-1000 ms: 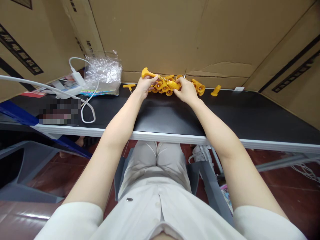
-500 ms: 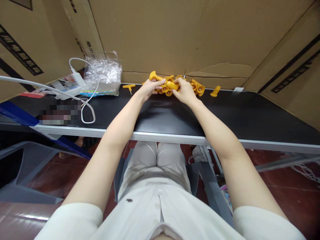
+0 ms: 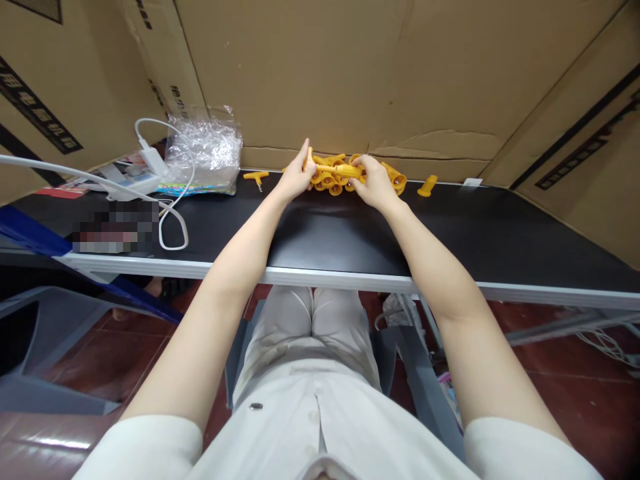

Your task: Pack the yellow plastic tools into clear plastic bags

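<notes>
My left hand [image 3: 297,176] is closed around the T-shaped handle of a yellow corkscrew [image 3: 311,160]. My right hand [image 3: 375,183] pinches a yellow plastic sleeve [image 3: 350,171] that lies in line with the corkscrew's shaft. Whether the shaft sits inside the sleeve I cannot tell. Right behind and below both hands is a pile of yellow corkscrew pieces [image 3: 336,189], several with round open ends facing me. Further left lies a loose T-handled corkscrew [image 3: 257,177] with its metal spiral showing. To the right stands a single yellow sleeve [image 3: 427,186].
Cardboard panels [image 3: 320,73] wall in the back and sides of the black tabletop [image 3: 340,240]. On the left are a clear plastic bag [image 3: 205,157], a white power strip [image 3: 133,187] and a looping white cable [image 3: 186,233]. A metal edge [image 3: 340,276] runs along the front.
My left hand has turned the corkscrew so its handle stands more upright and its shaft lines up with the sleeve. My right hand has stayed almost in place.
</notes>
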### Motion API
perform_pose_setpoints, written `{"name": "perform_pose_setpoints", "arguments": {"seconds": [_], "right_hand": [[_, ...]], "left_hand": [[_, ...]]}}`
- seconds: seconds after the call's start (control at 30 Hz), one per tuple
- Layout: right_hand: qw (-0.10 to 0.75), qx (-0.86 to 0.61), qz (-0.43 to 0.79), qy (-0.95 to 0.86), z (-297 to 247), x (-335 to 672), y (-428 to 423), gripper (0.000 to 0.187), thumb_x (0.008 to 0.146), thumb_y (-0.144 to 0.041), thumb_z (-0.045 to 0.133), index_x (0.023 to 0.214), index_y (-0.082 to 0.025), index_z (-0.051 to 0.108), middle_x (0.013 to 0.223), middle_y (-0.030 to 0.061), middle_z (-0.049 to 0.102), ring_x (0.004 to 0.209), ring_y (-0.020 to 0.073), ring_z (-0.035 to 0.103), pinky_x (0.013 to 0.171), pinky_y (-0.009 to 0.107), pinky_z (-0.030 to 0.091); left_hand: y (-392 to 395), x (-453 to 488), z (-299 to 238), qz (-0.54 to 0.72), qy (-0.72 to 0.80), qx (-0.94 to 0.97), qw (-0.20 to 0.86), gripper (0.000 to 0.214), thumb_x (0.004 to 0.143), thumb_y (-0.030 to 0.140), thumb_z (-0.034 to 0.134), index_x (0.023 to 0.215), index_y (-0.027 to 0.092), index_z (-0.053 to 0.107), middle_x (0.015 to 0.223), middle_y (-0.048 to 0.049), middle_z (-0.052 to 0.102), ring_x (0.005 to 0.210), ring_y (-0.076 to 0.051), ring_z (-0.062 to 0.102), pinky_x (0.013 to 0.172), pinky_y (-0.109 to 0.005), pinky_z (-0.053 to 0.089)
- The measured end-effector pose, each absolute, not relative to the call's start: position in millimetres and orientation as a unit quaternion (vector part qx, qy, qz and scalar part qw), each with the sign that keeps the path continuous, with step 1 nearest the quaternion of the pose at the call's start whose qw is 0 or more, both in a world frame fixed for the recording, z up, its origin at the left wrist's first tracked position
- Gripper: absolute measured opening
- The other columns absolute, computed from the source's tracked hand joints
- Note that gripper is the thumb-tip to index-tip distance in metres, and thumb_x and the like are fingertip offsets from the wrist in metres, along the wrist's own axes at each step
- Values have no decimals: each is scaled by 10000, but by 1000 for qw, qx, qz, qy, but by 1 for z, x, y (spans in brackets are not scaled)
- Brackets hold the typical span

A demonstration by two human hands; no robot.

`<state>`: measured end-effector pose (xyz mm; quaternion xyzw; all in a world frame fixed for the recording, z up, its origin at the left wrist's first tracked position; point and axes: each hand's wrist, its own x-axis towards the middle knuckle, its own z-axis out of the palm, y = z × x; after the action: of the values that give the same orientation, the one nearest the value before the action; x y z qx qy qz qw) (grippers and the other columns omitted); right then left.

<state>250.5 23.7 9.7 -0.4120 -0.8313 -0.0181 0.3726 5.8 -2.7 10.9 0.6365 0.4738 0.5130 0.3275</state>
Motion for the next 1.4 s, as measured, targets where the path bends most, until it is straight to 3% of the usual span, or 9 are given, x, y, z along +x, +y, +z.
{"name": "perform_pose_setpoints", "arguments": {"seconds": [0.1,0.2,0.3,0.47,0.8,0.97,1.1,1.3,1.4], "right_hand": [[375,-404,-13,-834,12,256,25,385,963,-453,707,1279,-234,679,1326,178,699,1270,396,649,1150,623,524],[371,-403,8,-837,16,258,21,431,971,-506,714,1302,-231,686,1357,184,679,1251,378,661,1110,594,549],[359,-403,27,-841,21,256,13,472,975,-541,717,1321,-220,699,1381,197,651,1233,364,669,1063,570,565],[347,-408,30,-844,30,252,4,461,983,-540,708,1313,-218,715,1349,185,626,1204,352,666,1034,566,576],[352,-393,21,-849,31,252,3,519,964,-572,722,1349,-225,698,1359,172,633,1243,363,659,1076,569,565],[405,-409,174,-799,22,249,12,749,880,-871,674,1290,-245,656,1030,115,720,980,322,743,885,542,641],[439,-403,244,-765,21,249,13,766,845,-971,598,1118,-258,658,881,81,689,866,299,753,790,517,657],[443,-365,253,-779,31,253,4,794,633,-878,881,1065,-253,647,1056,108,753,985,298,760,868,502,660],[444,-367,267,-773,33,254,1,836,557,-910,893,1010,-248,657,1022,108,767,945,301,768,848,503,667]], "left_hand": [[-3,-1,6,482,442,714,249,786,948,402,744,1664,302,434,1391,-99,736,1213,-315,759,1086,-441,587],[-6,-4,4,459,441,742,209,591,896,297,759,1466,262,605,1275,-103,776,1249,-333,748,1134,-477,556],[-12,-2,7,467,461,716,238,385,847,184,747,1218,248,669,1026,-72,781,1123,-331,791,1065,-482,587],[-23,4,14,516,447,659,316,371,703,37,753,994,240,646,841,-40,696,1120,-358,782,1040,-489,580],[-15,1,8,512,441,657,333,360,722,103,787,1010,260,637,813,-24,660,1023,-340,783,972,-513,602],[-19,-2,13,498,460,675,290,341,765,136,774,1051,267,642,884,-32,691,1067,-327,783,981,-448,591],[-20,-1,15,490,459,696,254,324,768,123,768,1024,273,641,859,-21,690,1065,-315,775,995,-439,577],[-20,0,14,521,446,661,305,321,743,81,768,960,260,613,880,-30,676,1116,-328,761,1014,-437,564],[-20,-1,15,516,442,671,298,327,749,98,783,982,265,626,880,-28,686,1098,-324,763,999,-428,567]]}}
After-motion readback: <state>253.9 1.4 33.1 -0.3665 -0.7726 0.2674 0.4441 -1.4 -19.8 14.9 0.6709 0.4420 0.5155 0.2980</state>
